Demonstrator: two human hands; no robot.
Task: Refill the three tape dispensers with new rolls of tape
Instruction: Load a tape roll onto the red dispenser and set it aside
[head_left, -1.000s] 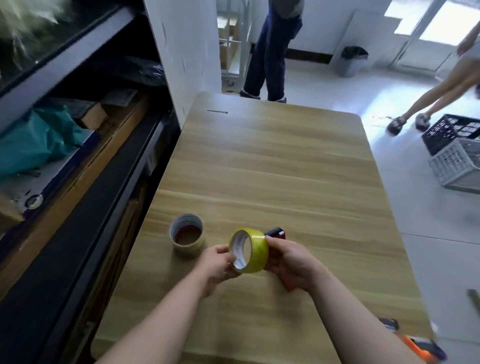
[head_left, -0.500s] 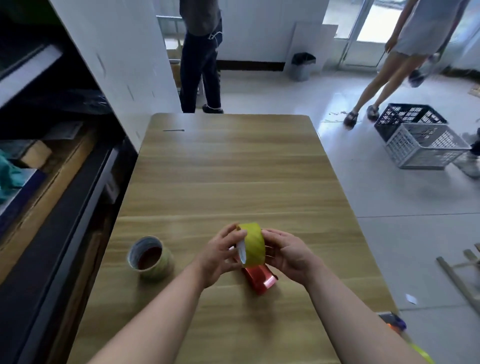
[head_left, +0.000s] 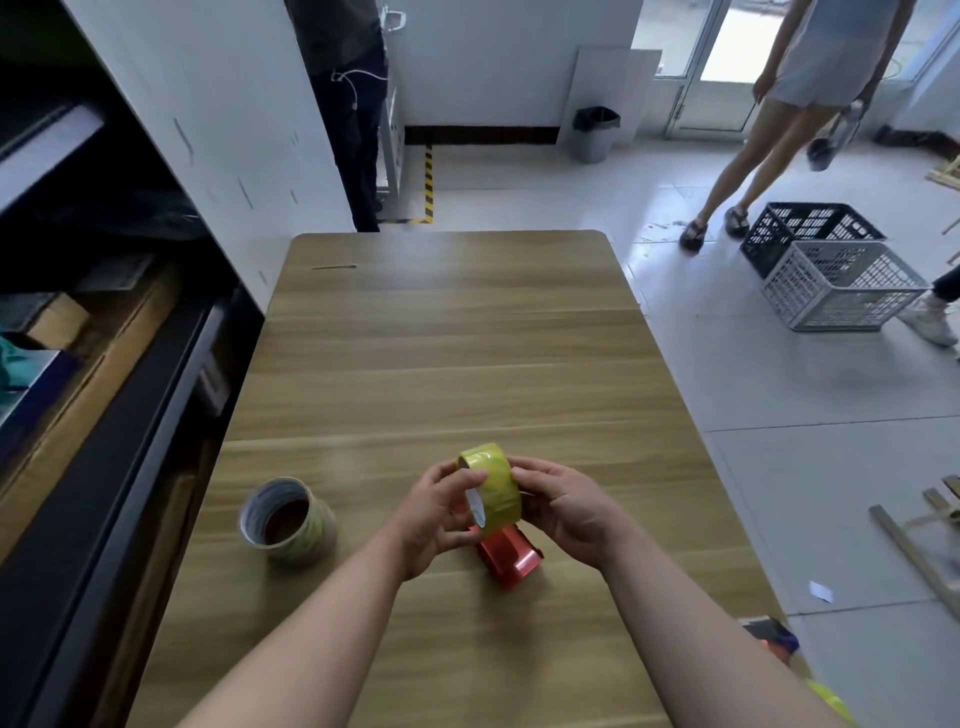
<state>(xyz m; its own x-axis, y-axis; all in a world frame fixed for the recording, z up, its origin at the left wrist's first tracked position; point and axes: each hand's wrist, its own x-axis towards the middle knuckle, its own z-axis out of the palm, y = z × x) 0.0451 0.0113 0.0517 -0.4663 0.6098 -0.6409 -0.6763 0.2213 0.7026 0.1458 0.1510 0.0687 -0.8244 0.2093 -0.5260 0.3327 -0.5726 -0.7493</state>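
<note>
Far half of wooden counter open, stacked tape rolls w/ cardboard core block near-left, red plastic tape dispenser under hands.

Bright daylight from glass door, wide-angle edge warp, slight blur

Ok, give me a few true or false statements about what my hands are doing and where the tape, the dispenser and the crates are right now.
1. Both the left hand and the right hand hold the yellow tape roll. True.
2. The red dispenser is on the floor. False: it is at the wooden table, directly under the roll.
3. The stack of tape rolls stands on the table, left of the hands. True.
4. The two crates sit on the table. False: they are on the floor, to the table's right.
</note>
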